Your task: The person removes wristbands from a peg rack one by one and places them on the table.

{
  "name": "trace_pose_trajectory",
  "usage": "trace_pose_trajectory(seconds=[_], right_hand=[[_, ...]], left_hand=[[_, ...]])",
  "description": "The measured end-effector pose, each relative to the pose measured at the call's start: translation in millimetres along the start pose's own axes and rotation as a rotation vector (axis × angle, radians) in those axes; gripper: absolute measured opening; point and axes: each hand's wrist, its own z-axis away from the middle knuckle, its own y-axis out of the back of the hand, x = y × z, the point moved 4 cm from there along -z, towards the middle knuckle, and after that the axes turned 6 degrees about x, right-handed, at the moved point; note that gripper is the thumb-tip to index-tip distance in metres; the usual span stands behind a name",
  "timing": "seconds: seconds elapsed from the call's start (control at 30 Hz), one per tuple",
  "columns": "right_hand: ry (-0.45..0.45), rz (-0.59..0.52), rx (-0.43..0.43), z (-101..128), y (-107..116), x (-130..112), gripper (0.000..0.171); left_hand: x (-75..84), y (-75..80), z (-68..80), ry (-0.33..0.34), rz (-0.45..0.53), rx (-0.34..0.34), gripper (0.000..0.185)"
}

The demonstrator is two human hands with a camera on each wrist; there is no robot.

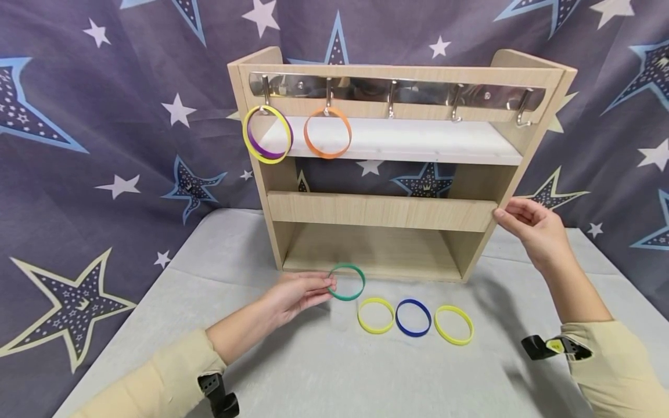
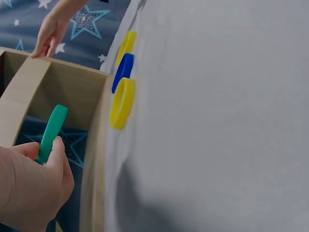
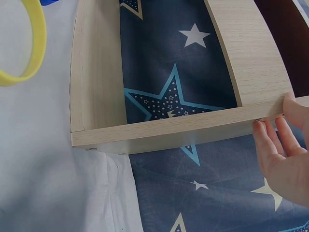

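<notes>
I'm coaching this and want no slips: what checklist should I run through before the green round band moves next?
1. Green round band held: ok, pinched in the left hand.
2. Light wooden shelf unit supported: ok, the right hand holds its side edge.
3. Bare silver metal hooks available: ok, three hold nothing.
4. Green band at hook height: not ok, well below.
5. Orange round band hung: ok, on a hook.
6. Grip firmness: cannot tell.

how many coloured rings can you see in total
7: hooked yellow ring and purple ring on the leftmost hook; orange ring on the second hook; green ring in the left hand; left yellow ring, blue ring and right yellow ring on the table.
</notes>
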Motion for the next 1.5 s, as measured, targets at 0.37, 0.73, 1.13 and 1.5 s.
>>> trace_pose_trajectory(seconds=[0.37, 0.73, 1.13, 1.5], right_hand=[[0.001, -0.019, -0.005, 0, 0, 0, 0.025], [-0.002, -0.052, -0.023, -1, 1, 2, 0.025], [0.004, -0.081, -0.030, -1, 1, 3, 0.026], [-0.013, -0.049, -0.022, -2, 1, 2, 0.025]], left_hand=[[-14.7, 6.8, 0.4, 0.023, -0.042, 0.005, 0.043], [-23.7, 14.4, -0.8, 0.050, -0.062, 0.023, 0.041], [-34.6, 15.1, 1.2, 0.061, -0.095, 0.034, 0.036], [-36.9, 12.5, -0.4, 0.061, -0.152, 0.067, 0.034]])
